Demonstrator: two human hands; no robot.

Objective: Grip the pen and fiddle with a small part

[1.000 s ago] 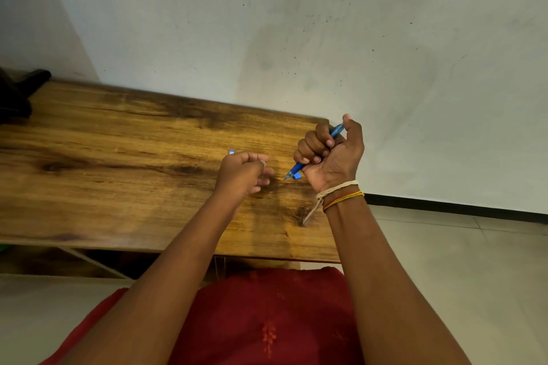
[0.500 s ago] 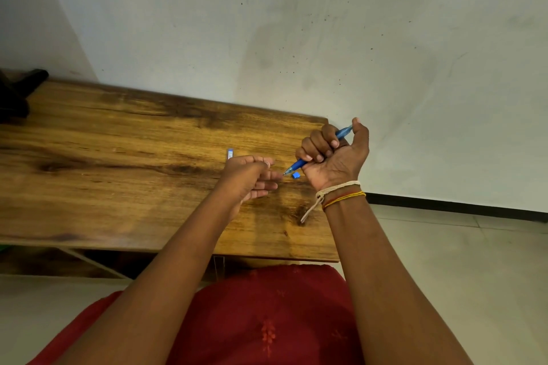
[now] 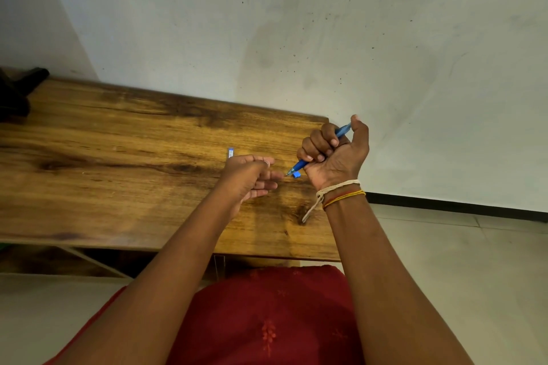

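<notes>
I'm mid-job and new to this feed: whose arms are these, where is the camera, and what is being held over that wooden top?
There is no machine here: these are a person's two bare arms, seen from a wide-angle camera worn on the head, looking forward and down. The right hand, with thread bands at the wrist, grips a blue plastic pen in its fist, tip pointing down and left towards the left hand. The left hand's fingers are curled close to the pen tip; whether they pinch anything cannot be told. Under the hands is a brown wooden tabletop set against a pale wall. On it lie a small blue piece beside the pen tip and a small blue-and-white tube just beyond the left hand. A dark object sits at the far left edge.
</notes>
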